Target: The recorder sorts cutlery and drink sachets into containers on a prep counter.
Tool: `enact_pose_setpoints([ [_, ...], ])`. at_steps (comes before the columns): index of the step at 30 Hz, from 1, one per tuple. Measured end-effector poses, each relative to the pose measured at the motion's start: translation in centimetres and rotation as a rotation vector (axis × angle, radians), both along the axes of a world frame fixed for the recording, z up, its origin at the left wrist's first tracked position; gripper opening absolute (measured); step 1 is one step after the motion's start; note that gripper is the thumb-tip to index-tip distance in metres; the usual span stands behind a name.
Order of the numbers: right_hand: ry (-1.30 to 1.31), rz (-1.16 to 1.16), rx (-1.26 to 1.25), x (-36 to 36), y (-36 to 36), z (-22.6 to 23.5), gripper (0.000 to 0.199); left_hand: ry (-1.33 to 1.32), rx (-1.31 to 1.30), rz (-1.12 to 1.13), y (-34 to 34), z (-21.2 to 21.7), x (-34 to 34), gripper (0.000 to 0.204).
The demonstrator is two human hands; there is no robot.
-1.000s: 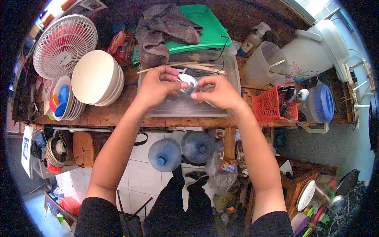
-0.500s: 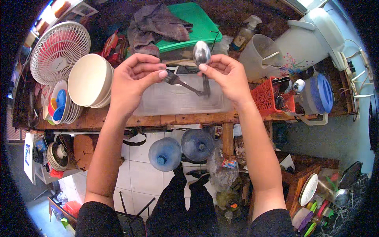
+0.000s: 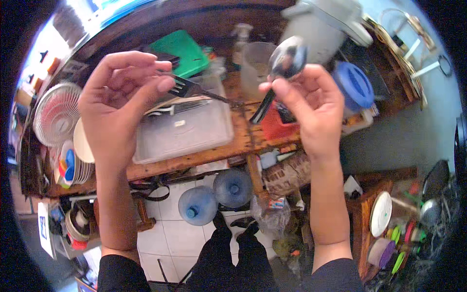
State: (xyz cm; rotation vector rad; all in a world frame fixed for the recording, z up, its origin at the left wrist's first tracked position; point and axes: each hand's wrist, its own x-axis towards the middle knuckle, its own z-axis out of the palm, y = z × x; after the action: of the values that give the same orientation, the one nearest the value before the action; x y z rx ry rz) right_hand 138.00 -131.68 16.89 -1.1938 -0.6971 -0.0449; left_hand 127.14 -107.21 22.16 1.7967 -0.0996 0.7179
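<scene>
Wooden counter (image 3: 242, 138): runs beneath and beyond both hands.
Pale jug (image 3: 318, 29): far side of the right grip, above it in view, well apart from the fingers.
Clear plastic box (image 3: 189, 127): on the counter, between the two grips in view and lower than the left fingertips; pale sticks (image 3: 180, 102) lie at its far side.
Water bottles (image 3: 198, 204): two, bluish, below counter level, nearer the body than both grips.
White colander (image 3: 56, 112): left of the left hand, well apart.
Green plastic piece (image 3: 182, 51): beyond the left fingertips, slightly right.
Blue-lidded container (image 3: 352, 87): right of the right hand, not in its grasp.
Red basket (image 3: 275, 126): just left of the right hand in view, lower than its fingertips; partly hidden.
Left hand (image 3: 114, 100): raised, thumb and fingers pinching the fork at its tines, other fingers curled loosely.
Right hand (image 3: 318, 107): raised, thumb and fingers pinching the spoon just below the bowl.
Spoon (image 3: 288, 57): in the right grip, bowl up above the thumb, dark-looking handle slanting down-left out of it.
Fork (image 3: 193, 89): in the left grip, tines at the fingertips, handle pointing right toward the right hand. Handle end is blurred; looks just short of the spoon handle, can't confirm.
</scene>
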Motion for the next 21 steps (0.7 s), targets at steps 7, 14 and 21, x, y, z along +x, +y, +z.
enact_pose_setpoints([
  [7, 0.012, -0.255, 0.01, 2.8, -8.5, 1.0, 0.016, -0.062, 0.058, -0.204, -8.3, 0.7, 5.3, 0.03],
  [14, 0.082, -0.221, -0.136, 5.0, -10.5, -4.7, 0.02, 0.177, 0.128, -0.287, -14.7, -3.3, 11.0, 0.028],
  [21, -0.049, -0.418, -0.349, 3.5, -10.8, -5.7, 0.051, -0.122, 0.462, -0.185, -14.8, -7.8, 10.1, 0.032],
])
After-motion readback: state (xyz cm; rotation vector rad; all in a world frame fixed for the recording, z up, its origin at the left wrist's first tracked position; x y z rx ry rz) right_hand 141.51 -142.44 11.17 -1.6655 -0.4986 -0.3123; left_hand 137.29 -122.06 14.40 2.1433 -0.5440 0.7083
